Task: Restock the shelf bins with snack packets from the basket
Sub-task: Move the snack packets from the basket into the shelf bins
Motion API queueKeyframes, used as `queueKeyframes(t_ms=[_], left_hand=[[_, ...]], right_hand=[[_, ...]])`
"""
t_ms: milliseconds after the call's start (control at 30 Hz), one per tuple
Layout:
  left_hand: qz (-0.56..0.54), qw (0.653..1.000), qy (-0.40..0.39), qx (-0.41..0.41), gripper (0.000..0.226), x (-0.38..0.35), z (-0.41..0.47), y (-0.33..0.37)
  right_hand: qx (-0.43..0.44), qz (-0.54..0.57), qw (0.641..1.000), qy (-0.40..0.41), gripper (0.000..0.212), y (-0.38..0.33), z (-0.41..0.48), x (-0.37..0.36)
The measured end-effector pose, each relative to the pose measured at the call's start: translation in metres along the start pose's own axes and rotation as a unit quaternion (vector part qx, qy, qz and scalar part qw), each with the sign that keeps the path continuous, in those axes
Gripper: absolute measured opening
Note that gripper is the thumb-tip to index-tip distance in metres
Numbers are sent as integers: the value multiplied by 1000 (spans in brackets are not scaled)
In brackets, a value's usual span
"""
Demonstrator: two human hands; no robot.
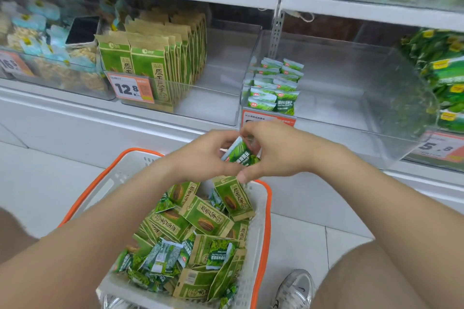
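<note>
Holding a small green packet (pixel 240 153) between both hands, we have it just above the far edge of the basket (pixel 254 256). Our left hand (pixel 207 157) curls its fingers round the packet's left end. Our right hand (pixel 276 155) pinches its right end, fingers over the top and thumb beneath. More green shows under the right palm, but we cannot tell whether that is a second packet.

The basket sits on the floor between our knees, white-walled with an orange rim. It is heaped with kraft-and-green seed packets (pixel 209 218) toward the far edge and middle, and with loose small green packets (pixel 160 256) mostly along the near left.

On the shelf beyond, a clear bin (pixel 351 78) holds a short double row of the same small green packets (pixel 276 85), tucked into its front left corner. The bin to its left (pixel 221 63) carries seed packets standing upright (pixel 153 63) along its left side, with a 12.8 price tag (pixel 132 88) on the front edge. Farther left, a phone (pixel 83 29) lies on top of pale blue packets (pixel 42 32). At the shelf's right edge another bin is piled with green bags (pixel 444 78). A grey shoe (pixel 296 286) rests just beside the basket's near right corner.
</note>
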State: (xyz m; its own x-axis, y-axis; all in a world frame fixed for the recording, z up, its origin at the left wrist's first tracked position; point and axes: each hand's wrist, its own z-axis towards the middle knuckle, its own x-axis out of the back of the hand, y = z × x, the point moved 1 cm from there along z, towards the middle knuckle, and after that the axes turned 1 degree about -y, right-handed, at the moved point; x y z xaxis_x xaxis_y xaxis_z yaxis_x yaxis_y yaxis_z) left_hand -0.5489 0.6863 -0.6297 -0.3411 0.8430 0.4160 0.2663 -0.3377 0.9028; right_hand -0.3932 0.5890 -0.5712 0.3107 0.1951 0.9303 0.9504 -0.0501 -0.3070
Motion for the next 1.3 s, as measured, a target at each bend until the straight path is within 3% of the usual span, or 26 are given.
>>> queueKeyframes(t_ms=[100, 200, 300, 467, 633, 733, 800, 933, 1067, 1167, 1300], left_hand=[[-69, 996, 63, -13, 42, 7, -2, 17], [-129, 983, 122, -49, 40, 11, -2, 29], [-193, 962, 180, -62, 40, 8, 2, 41], [-133, 963, 218, -80, 32, 0, 8, 53], [-72, 953, 271, -117, 34, 3, 20, 58], [94, 923, 341, -154, 25, 6, 28, 56], [174, 906, 352, -158, 24, 5, 33, 53], [201, 912, 328, -142, 30, 4, 43, 48], [189, 927, 303, -113, 38, 1, 48, 50], [176, 935, 295, -90, 38, -1, 51, 49], [176, 936, 294, -85, 31, 0, 53, 49]], right_hand=[[-28, 143, 988, 48, 61, 2, -9, 12], [-84, 309, 942, 104, 51, 9, -18, 25], [-98, 387, 910, 108, 40, 18, -22, 33], [-25, 318, 942, 104, 28, 27, -22, 35], [-19, 320, 924, 208, 21, 42, -16, 48], [-56, 354, 881, 308, 16, 63, -11, 62], [-96, 304, 878, 356, 19, 85, -3, 65], [-195, 162, 919, 301, 32, 120, 15, 56], [-223, 154, 944, 189, 35, 128, 35, 44], [-230, 127, 950, 168, 43, 133, 51, 40], [-239, 152, 947, 152, 35, 128, 62, 44]])
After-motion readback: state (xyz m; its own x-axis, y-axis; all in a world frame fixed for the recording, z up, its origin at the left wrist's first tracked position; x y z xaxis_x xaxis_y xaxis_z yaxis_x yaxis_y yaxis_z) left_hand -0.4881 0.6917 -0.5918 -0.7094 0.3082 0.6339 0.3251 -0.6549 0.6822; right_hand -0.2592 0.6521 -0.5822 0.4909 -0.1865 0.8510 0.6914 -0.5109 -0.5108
